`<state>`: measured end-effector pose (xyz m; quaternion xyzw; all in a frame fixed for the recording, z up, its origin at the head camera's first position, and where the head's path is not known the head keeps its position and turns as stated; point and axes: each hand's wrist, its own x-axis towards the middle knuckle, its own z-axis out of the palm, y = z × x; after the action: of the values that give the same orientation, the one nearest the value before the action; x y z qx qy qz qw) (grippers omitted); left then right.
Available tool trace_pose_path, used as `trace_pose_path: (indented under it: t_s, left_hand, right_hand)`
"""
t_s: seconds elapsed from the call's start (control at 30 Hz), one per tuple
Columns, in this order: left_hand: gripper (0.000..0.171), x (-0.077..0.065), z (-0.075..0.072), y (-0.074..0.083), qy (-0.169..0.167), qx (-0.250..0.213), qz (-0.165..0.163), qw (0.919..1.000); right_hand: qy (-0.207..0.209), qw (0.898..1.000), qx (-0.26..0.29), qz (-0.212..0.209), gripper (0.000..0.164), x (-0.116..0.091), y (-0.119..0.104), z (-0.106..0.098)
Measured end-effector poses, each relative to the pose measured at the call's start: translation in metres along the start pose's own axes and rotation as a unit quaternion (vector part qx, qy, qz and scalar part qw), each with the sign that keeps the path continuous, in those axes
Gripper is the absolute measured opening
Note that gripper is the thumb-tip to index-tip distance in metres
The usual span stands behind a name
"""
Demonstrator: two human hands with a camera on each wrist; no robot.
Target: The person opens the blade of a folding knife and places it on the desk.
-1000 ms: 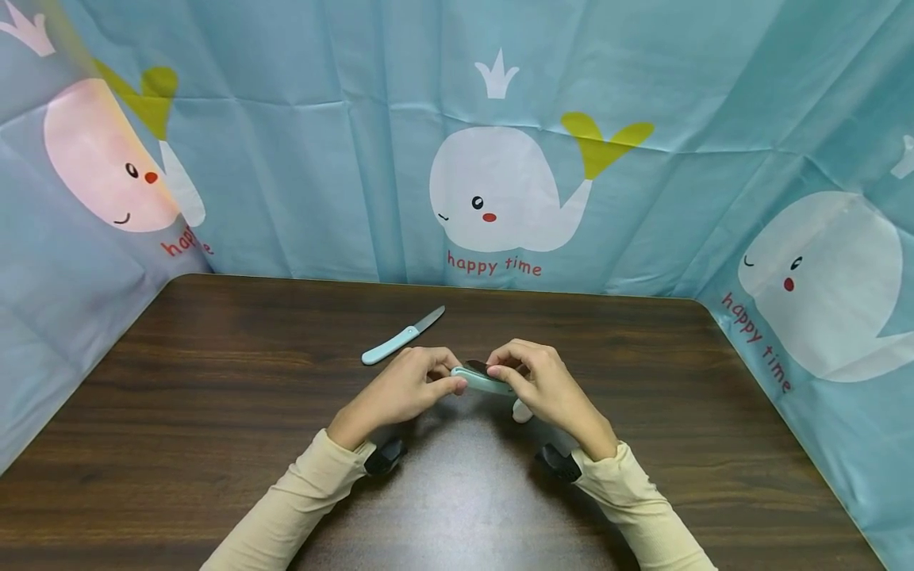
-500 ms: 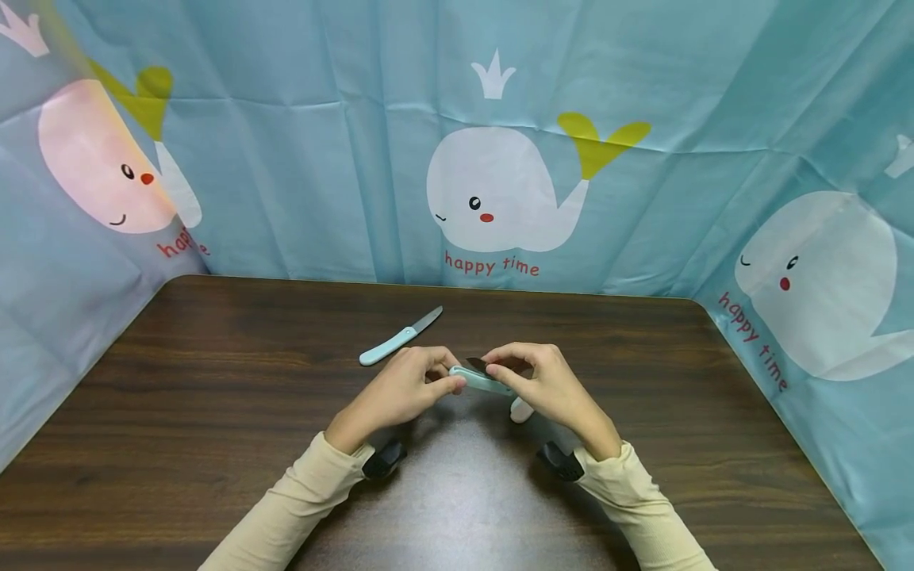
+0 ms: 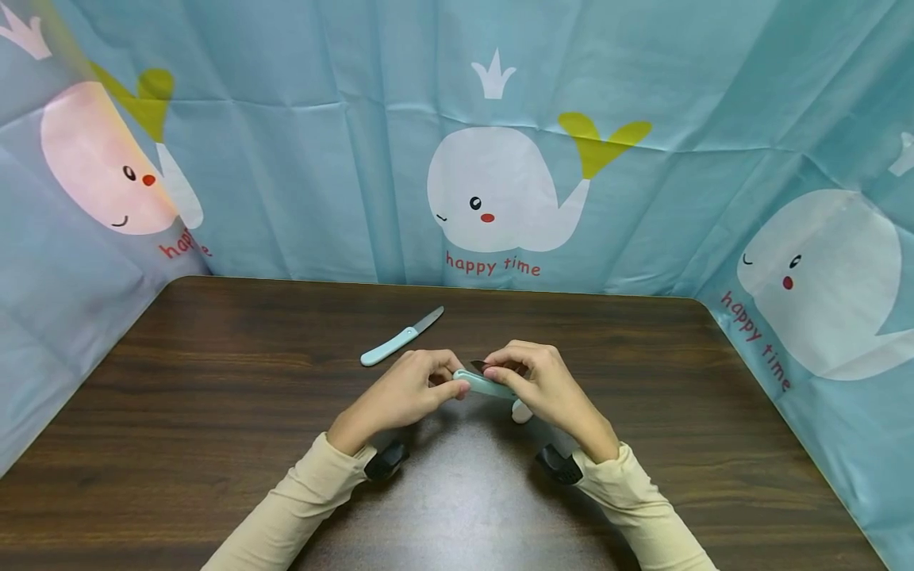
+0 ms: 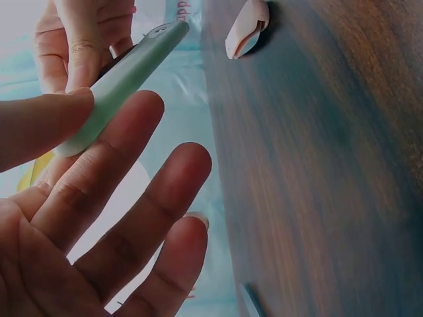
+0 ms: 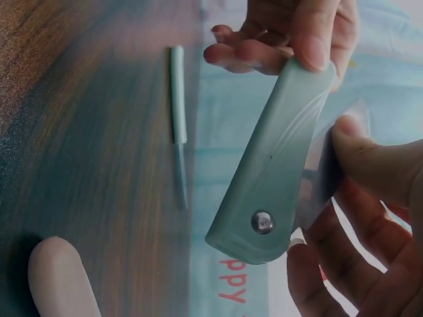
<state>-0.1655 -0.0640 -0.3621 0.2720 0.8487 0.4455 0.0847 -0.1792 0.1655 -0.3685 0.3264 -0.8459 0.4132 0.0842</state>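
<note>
A folding knife with a pale green handle [image 5: 271, 158] is held above the table between both hands. My left hand [image 3: 407, 388] pinches the handle's free end between thumb and index finger; its other fingers are extended in the left wrist view. At the blade [image 5: 310, 191], which stands partly out of the handle, my right hand [image 3: 550, 385] grips with thumb and fingers. A metal pivot [image 5: 262, 222] shows at the handle's wider end. Under the right hand lies a whitish-pink object [image 4: 248, 30] with a slot along it, partly hidden in the head view.
Beyond the left hand, a second knife [image 3: 389, 346] with a light blue handle lies unfolded, its blade pointing back and right. The dark wooden table [image 3: 178, 444] ends at a blue curtain [image 3: 286, 182] with printed whales.
</note>
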Motion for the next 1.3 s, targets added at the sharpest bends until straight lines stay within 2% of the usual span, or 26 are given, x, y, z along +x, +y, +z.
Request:
trace_pose_path:
  t_s: [0.23,0.37,0.5,0.63,0.9,1.17,1.3]
  left_hand:
    - [0.009,0.001,-0.005,-0.006,0.0,0.001,0.008,1.0]
    - [0.009,0.0,-0.008,-0.008,0.002,-0.007,-0.001,1.0]
    - [0.01,0.0,-0.01,-0.008,0.005,-0.005,-0.006,1.0]
    - [0.01,0.0,-0.009,-0.007,0.003,-0.001,-0.008,1.0]
    - [0.018,0.001,-0.006,-0.009,-0.012,0.026,0.004,0.9996]
    - [0.013,0.001,-0.004,-0.01,-0.015,0.044,0.009,0.9989]
    - [0.013,0.001,-0.005,-0.009,-0.016,0.045,0.012,0.9988]
  right_hand:
    - [0.035,0.999,-0.002,0.013,0.006,0.0,-0.001,-0.004]
    - [0.06,0.997,0.007,0.041,0.006,0.001,0.001,-0.009]
    - [0.062,0.995,0.023,0.077,0.009,0.001,0.002,-0.012]
    - [0.056,0.994,0.031,0.088,0.012,0.0,0.003,-0.012]
    - [0.044,0.996,0.035,0.071,0.012,0.0,-0.001,-0.011]
    - [0.014,0.997,0.04,0.062,0.011,-0.001,-0.003,-0.008]
    - [0.015,0.998,0.044,0.033,0.012,0.0,-0.003,-0.006]
